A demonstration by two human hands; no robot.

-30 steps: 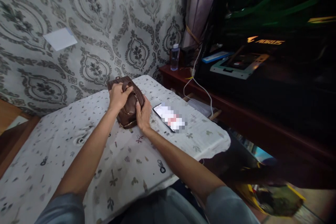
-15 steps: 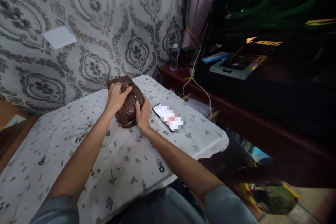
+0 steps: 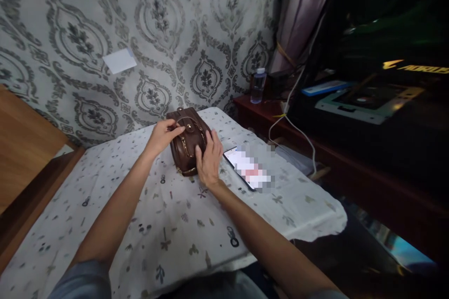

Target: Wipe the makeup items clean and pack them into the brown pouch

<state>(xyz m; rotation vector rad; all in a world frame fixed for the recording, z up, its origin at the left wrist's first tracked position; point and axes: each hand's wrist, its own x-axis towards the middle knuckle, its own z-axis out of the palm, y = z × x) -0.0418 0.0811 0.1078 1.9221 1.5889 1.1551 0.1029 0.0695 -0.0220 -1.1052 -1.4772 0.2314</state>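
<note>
A small brown leather handbag [image 3: 180, 152] with gold zips and a round gold snap on its strap tab rests on the patterned tablecloth. My left hand [image 3: 163, 136] is at the top left of the bag, thumb stretched towards the snap and fingers curled at the handle's near end; the fingertips are partly hidden. Along the bag's right side lies my right hand [image 3: 210, 159], its fingers extended and touching the leather. To the right of that hand is a phone [image 3: 242, 168] with a lit, partly blurred screen.
The white printed tablecloth [image 3: 133, 229] covers the table up to the wallpapered wall [image 3: 105, 18]. On a dark red desk [image 3: 242, 103] stands a clear bottle [image 3: 258, 86]. A white cable [image 3: 301, 131] hangs from it. A wooden panel [image 3: 28, 149] borders the left.
My left hand's thumb has come off the strap tab, which now lies on the bag with its snap showing. My right hand's fingers have straightened. The view has shifted left.
</note>
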